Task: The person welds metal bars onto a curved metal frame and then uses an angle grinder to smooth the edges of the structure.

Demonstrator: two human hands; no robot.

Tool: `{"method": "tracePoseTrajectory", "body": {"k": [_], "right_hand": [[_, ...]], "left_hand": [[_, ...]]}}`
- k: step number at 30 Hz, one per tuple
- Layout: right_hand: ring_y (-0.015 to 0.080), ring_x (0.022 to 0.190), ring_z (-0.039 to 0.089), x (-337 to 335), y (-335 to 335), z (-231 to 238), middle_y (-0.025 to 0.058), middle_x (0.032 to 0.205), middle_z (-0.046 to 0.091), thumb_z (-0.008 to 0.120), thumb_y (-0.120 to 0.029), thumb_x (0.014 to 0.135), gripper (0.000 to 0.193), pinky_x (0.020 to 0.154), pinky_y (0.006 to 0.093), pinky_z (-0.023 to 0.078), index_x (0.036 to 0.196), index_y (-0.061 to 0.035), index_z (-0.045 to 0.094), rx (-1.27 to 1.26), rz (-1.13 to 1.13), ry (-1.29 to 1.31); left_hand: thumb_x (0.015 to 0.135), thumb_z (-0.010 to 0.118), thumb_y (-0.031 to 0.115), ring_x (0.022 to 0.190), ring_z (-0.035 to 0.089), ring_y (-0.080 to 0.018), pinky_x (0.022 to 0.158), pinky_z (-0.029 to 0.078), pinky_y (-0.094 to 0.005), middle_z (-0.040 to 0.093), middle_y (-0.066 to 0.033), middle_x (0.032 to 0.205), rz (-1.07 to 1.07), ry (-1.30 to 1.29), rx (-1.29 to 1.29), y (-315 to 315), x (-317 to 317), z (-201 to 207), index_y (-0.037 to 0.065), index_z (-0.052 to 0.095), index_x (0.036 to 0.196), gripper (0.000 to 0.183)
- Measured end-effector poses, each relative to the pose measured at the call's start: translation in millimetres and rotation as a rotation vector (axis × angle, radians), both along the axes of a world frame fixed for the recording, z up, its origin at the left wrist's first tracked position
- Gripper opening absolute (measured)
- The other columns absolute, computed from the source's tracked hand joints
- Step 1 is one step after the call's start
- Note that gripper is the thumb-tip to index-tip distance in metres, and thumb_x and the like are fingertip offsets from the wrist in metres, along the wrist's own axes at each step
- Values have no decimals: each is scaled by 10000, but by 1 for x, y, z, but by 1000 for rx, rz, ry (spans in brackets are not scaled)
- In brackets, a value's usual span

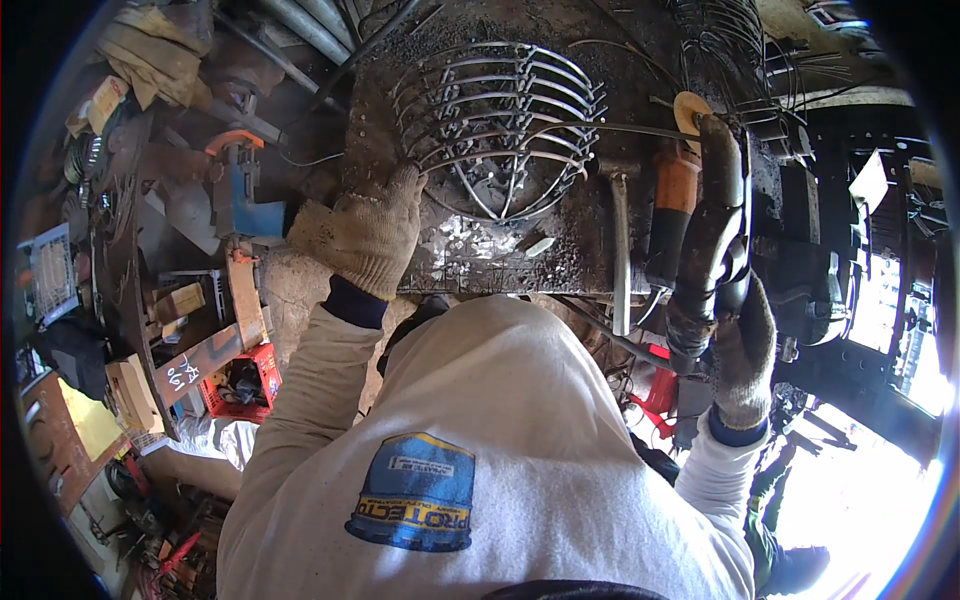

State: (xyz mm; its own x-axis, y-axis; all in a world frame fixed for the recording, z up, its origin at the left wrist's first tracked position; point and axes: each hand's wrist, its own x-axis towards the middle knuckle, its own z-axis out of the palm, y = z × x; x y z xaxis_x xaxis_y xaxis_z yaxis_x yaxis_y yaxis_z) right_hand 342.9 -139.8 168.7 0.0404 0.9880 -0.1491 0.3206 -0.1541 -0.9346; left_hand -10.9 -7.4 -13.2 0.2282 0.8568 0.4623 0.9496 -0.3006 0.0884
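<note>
A grille of bent metal rods (500, 110), curved and narrowing to a point at the near side, lies on the dark worktable (455, 265). My left hand (365, 225), in a knitted work glove, is closed at the grille's near left corner, its fingertips on the rod there. On the right, my right hand (742, 345), also gloved and darkly stained, is wrapped round a welding electrode holder (708, 215). From the holder's far end a thin electrode (625, 128) reaches left to the grille's middle. Whether its tip touches the rods is too small to tell.
A hammer (621, 250) lies right of the grille, beside an orange and black angle grinder (675, 185) with a tan disc (691, 112). A blue vise (250, 200) stands left of the table. Lower left is a red crate (262, 372); long pipes (310, 25) lie at the far left.
</note>
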Motion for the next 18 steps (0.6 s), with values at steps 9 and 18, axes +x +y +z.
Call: {"method": "tracePoseTrajectory", "body": {"k": [9,18], "right_hand": [[184,1177,593,-5,0,4,114,1319,616,650,-297,1013,628,1022,349,457,1480,51,415,3,39,7],[174,1159,592,-13,-3,4,108,1306,616,665,-342,1004,663,1011,341,455,1476,54,419,-17,-5,-22]], "left_hand": [[919,712,352,598,683,-298,535,547,-436,700,-61,744,-30,20,79,1,-1,-2,237,725,940,117],[950,673,407,552,654,-313,481,516,-449,672,-60,700,-2,22,46,0,1,1,258,714,920,157]]}}
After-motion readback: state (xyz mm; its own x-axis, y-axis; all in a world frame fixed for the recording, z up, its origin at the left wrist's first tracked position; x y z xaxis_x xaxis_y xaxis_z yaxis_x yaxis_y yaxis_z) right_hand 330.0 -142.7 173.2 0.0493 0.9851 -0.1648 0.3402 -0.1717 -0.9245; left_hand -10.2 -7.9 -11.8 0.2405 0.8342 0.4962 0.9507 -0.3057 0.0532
